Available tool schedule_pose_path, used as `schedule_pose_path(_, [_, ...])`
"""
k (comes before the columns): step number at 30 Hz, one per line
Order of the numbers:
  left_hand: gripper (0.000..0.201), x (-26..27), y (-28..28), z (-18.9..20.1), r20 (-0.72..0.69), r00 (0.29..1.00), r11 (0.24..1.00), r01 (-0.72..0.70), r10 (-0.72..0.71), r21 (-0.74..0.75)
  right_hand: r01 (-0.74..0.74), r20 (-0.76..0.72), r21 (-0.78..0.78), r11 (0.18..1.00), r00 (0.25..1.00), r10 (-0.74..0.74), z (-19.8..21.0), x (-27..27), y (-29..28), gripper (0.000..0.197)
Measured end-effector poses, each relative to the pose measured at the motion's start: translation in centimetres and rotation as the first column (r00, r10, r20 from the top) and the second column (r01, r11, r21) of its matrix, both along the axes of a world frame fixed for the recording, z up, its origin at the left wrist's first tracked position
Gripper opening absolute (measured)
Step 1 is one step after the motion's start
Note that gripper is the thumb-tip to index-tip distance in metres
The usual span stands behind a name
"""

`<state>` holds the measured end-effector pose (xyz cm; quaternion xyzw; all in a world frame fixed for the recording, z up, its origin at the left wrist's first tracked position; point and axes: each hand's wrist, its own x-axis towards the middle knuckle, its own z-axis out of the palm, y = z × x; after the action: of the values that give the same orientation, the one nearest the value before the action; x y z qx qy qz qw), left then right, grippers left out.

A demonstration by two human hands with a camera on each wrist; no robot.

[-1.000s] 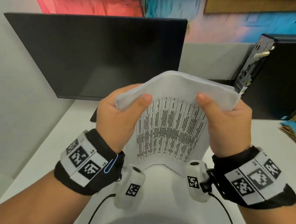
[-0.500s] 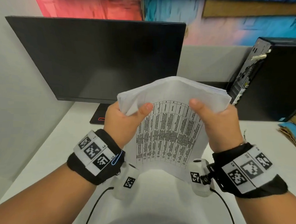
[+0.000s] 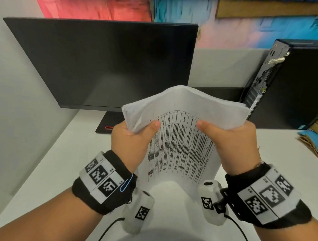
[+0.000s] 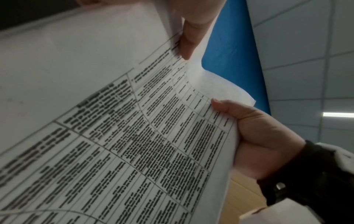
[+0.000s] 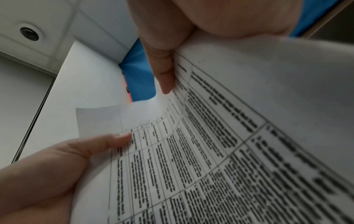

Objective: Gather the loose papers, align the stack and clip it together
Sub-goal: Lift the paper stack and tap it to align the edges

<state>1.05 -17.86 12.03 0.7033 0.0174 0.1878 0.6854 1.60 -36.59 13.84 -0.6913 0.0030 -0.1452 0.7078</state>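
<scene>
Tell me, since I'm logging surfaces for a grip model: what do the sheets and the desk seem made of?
Stack of sheets: thin matte white office paper, by its look; it arches between the left hand and right hand, with a black printed table. Desk: smooth white surface, probably laminate; faint sheen, no grain.

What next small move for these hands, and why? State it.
Probably tap the paper stack's bottom edge on the desk. The left hand and right hand grip its sides upright, sheets look uneven at the top left corner, and no clip is on it.
</scene>
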Motion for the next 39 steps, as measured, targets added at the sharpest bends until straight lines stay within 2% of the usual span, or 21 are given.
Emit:
schedule_pose_path(2, [0.017, 0.3, 0.3, -0.7, -0.043, 0.999, 1.000, 0.024, -0.025, -0.006, -0.013, 0.014, 0.003, 1.000, 1.000, 0.013, 0.1, 0.1, -0.2, 0.028])
schedule_pose_path(6, [0.020, 0.4, 0.6, -2.4, -0.121, 0.992, 0.989, -0.025, 0.042, 0.145, -0.008, 0.006, -0.032, 0.999, 1.000, 0.008, 0.0, 0.9, -0.7, 0.041])
schedule_pose_path(8, [0.014, 0.4, 0.9, -1.8, -0.120, 0.988, 0.984, -0.078, 0.098, 0.160, 0.139, 0.049, -0.114, 0.984, 0.990, -0.135, 0.2, 1.1, -1.2, 0.058])
schedule_pose_path(9, [0.009, 0.5, 1.0, -1.1, -0.121, 0.987, 0.976, -0.083, 0.110, 0.202, 0.252, 0.110, -0.209, 0.945, 0.966, -0.233, 0.4, 1.0, -1.4, 0.069])
schedule_pose_path(10, [0.014, 0.7, 1.2, -0.4, -0.115, 0.987, 0.962, -0.079, 0.113, 0.261, 0.347, 0.204, -0.311, 0.885, 0.934, -0.295, 0.7, 0.7, -1.6, 0.079])
schedule_pose_path(11, [0.021, 0.8, 1.3, 0.4, -0.095, 0.991, 0.941, -0.059, 0.096, 0.333, 0.400, 0.316, -0.402, 0.823, 0.905, -0.286, 1.1, 0.3, -1.6, 0.086])
schedule_pose_path(13, [0.039, 1.0, 1.3, 1.8, 0.052, 0.999, 0.826, -0.042, 0.015, 0.562, 0.392, 0.467, -0.578, 0.716, 0.878, -0.103, 1.8, -0.5, -0.9, 0.086])
schedule_pose_path(15, [0.058, 1.1, 0.9, 3.3, 0.178, 0.965, 0.571, -0.037, -0.193, 0.820, 0.302, 0.467, -0.699, 0.648, 0.879, 0.094, 2.1, -0.9, 0.0, 0.071])
schedule_pose_path(16, [0.057, 0.8, 0.7, 3.9, 0.109, 0.959, 0.469, 0.027, -0.261, 0.883, 0.251, 0.450, -0.719, 0.649, 0.879, 0.158, 2.1, -0.8, 0.3, 0.055])
schedule_pose_path(17, [0.056, 0.7, 0.8, 3.8, 0.084, 0.956, 0.368, 0.026, -0.281, 0.929, 0.203, 0.442, -0.719, 0.664, 0.872, 0.211, 2.2, -0.7, 0.3, 0.036])
schedule_pose_path(18, [0.056, 0.5, 1.2, 3.4, 0.049, 0.962, 0.362, 0.054, -0.270, 0.931, 0.149, 0.429, -0.712, 0.687, 0.866, 0.257, 2.1, -0.5, 0.3, 0.021])
schedule_pose_path(19, [0.054, 0.4, 1.5, 2.8, 0.039, 0.967, 0.417, 0.071, -0.250, 0.906, 0.096, 0.413, -0.699, 0.709, 0.863, 0.291, 1.9, -0.4, 0.2, 0.015])
schedule_pose_path(21, [0.033, 0.1, 2.9, 1.8, -0.139, 0.967, 0.514, 0.232, -0.213, 0.826, 0.035, 0.390, -0.654, 0.755, 0.872, 0.297, 1.4, -0.5, -0.1, 0.010])
schedule_pose_path(23, [0.022, 0.0, 5.0, 1.1, -0.239, 0.957, 0.535, 0.289, -0.162, 0.794, 0.021, 0.356, -0.565, 0.825, 0.908, 0.221, 1.0, -0.6, -1.1, 0.001])
schedule_pose_path(25, [0.018, 0.3, 7.4, 0.4, -0.313, 0.947, 0.566, 0.300, -0.077, 0.768, -0.033, 0.233, -0.410, 0.912, 0.962, 0.140, 0.5, -0.5, -2.3, 0.013])
schedule_pose_path(27, [0.014, 0.6, 9.7, -0.1, -0.357, 0.934, 0.643, 0.289, -0.026, 0.709, -0.091, 0.129, -0.221, 0.971, 0.984, 0.122, -0.8, -0.3, -3.6, 0.022])
schedule_pose_path(29, [0.017, 0.7, 11.0, -0.7, -0.347, 0.938, 0.772, 0.199, 0.029, 0.604, -0.082, 0.070, -0.089, 0.993, 0.994, 0.088, -2.5, -0.1, -4.3, 0.024])
schedule_pose_path(30, [0.017, 0.8, 11.5, -1.1, -0.334, 0.941, 0.837, 0.136, 0.059, 0.530, -0.057, 0.040, -0.032, 0.998, 0.997, 0.059, -3.4, 0.0, -4.4, 0.024])
schedule_pose_path(32, [0.014, 1.0, 11.7, -2.3, -0.336, 0.940, 0.958, 0.040, 0.060, 0.285, -0.010, -0.020, 0.068, 0.998, 1.000, 0.011, -5.0, 0.3, -4.7, 0.022])
schedule_pose_path(34, [0.015, 0.9, 11.0, -3.5, -0.345, 0.938, 0.997, -0.015, 0.039, 0.073, -0.004, -0.086, 0.106, 0.994, 0.996, 0.013, -6.5, 0.3, -4.6, 0.021])
schedule_pose_path(39, [0.020, 0.8, 8.6, -6.2, -0.281, 0.958, 0.992, -0.029, 0.063, 0.121, 0.017, -0.187, 0.107, 0.994, 0.982, 0.003, -9.2, 0.1, -4.1, 0.025])
